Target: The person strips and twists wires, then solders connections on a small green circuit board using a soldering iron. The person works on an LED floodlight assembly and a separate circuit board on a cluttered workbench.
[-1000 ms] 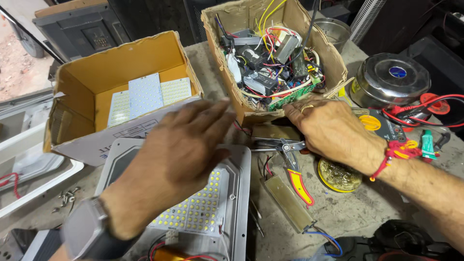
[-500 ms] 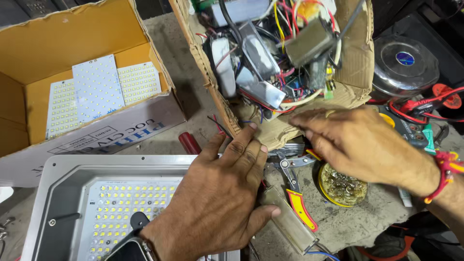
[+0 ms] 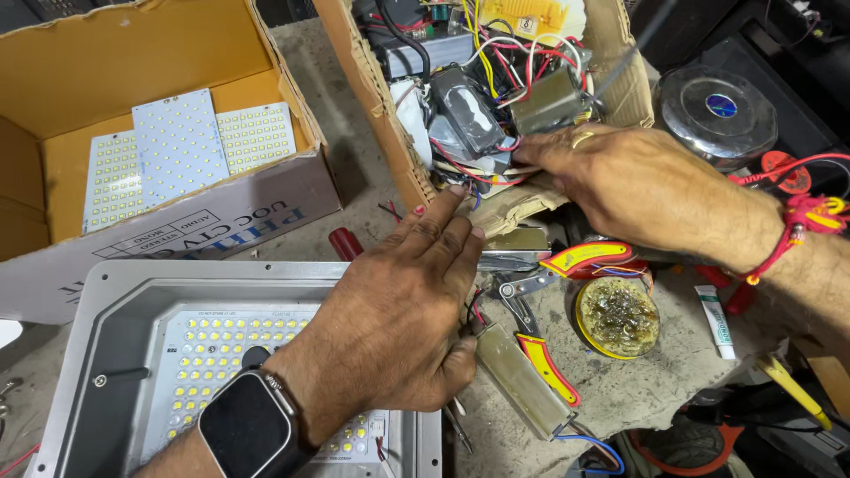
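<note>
My left hand (image 3: 398,310) lies flat, fingers together, on the right edge of a grey metal lamp housing (image 3: 115,301) that holds a board of small yellow LEDs (image 3: 199,354). A black smartwatch (image 3: 246,432) sits on that wrist. My right hand (image 3: 637,181), with a ring and red wrist threads, reaches into the torn front of a cardboard box of wired electronic parts (image 3: 372,97). Its fingertips touch the wires and parts there; what they grip is hidden.
An open cardboard box (image 3: 177,221) at the left holds white LED panels (image 3: 181,146). Red-and-yellow pliers (image 3: 540,350), a long metal driver case (image 3: 522,381), a round tin of amber paste (image 3: 617,316), a small tube (image 3: 719,321) and a chrome dome (image 3: 719,111) crowd the right.
The view has closed in and shifted. My left hand slid right across the lamp housing to its edge. My right hand rose from the bench into the parts box.
</note>
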